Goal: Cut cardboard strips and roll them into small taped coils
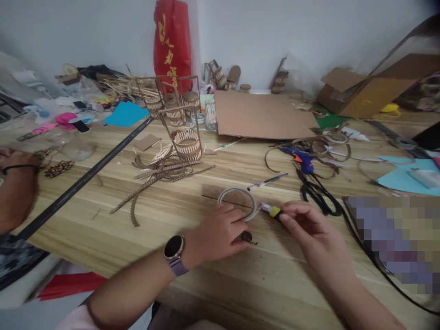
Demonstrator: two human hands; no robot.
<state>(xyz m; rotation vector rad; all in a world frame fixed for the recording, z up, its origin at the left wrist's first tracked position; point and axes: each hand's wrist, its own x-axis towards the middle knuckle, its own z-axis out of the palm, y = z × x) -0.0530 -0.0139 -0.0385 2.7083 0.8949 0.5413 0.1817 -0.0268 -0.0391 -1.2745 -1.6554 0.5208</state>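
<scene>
My left hand (223,233), with a watch on its wrist, has its fingers curled over the near edge of a pale ring-shaped roll of tape (255,198). By its thumb and forefinger is a small dark brown coiled piece (246,236), partly covered. My right hand (309,224) pinches a yellow and black utility knife (275,212), its light tip pointing left toward the roll. A thin pale strip appears to run between roll and tip. Under the roll lies a flat brown strip (213,191), and just beyond it a pen (268,181).
Slatted wooden buckets (187,144) and curved brown strips (165,172) lie ahead. A blue glue gun (302,160) with a black cord sits right, near a cardboard sheet (264,114). Another person's arm (17,192) rests at left, beyond a long black strip (89,174).
</scene>
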